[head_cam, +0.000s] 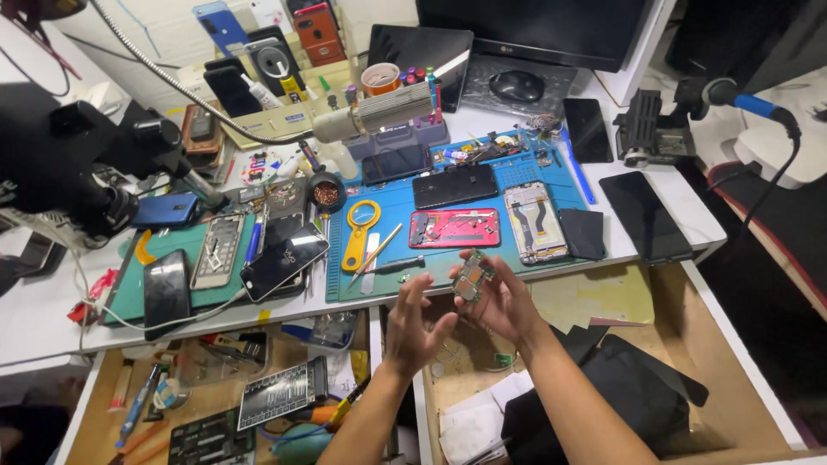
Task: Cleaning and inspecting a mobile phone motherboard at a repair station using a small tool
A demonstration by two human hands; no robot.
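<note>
Circuit board [472, 277] from a phone sits pinched in the right hand [500, 301], raised over the open drawer [689, 336] just in front of the blue repair mat [517, 185]. Left hand [413, 323] hovers beside it, fingers spread and empty. Looks like inspection; seating it in the red phone frame [454, 228] would need a careful, steady grip.

Bright, even light falls from above onto my bench; glare streaks the dark phone screen [646, 215] at right. Edges bow outward, and my hands look slightly motion-blurred.
</note>
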